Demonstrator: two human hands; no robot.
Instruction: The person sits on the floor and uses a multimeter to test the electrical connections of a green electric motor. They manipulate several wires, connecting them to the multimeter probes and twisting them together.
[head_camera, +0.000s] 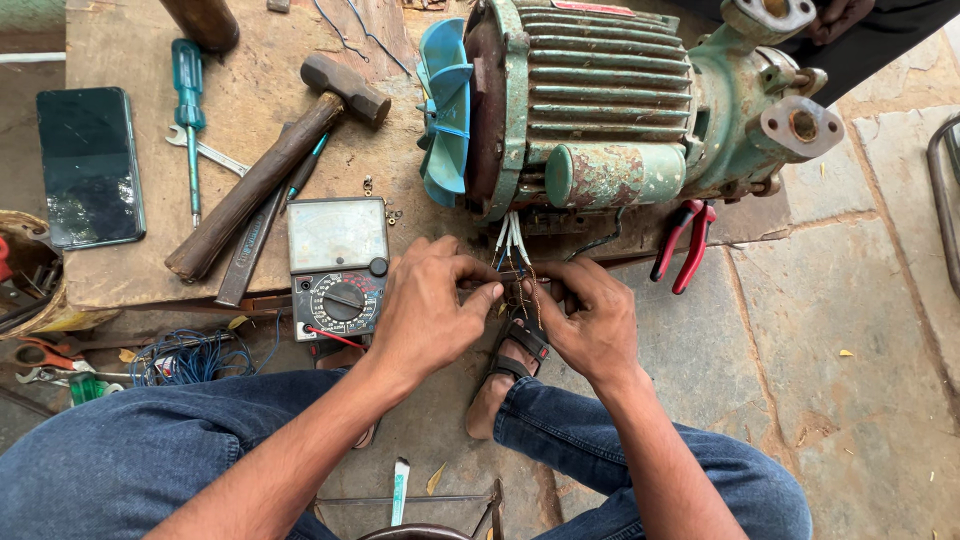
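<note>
A green electric pump motor (610, 100) with a blue fan (445, 110) lies on a wooden board (130, 60). Thin white and blue wires (512, 238) hang from its underside. My left hand (430, 305) and my right hand (590, 320) meet just below the motor. Both pinch the bare wire ends (525, 285) between thumb and fingers. An analog multimeter (338, 265) sits just left of my left hand, its red lead running under my wrist.
A hammer (275, 165), a flat chisel (250, 245), a blue screwdriver (188, 110), a spanner (210, 152) and a phone (90, 165) lie on the board. Red pliers (685, 245) rest right of the wires. Another person's hand (840, 15) is beyond the motor.
</note>
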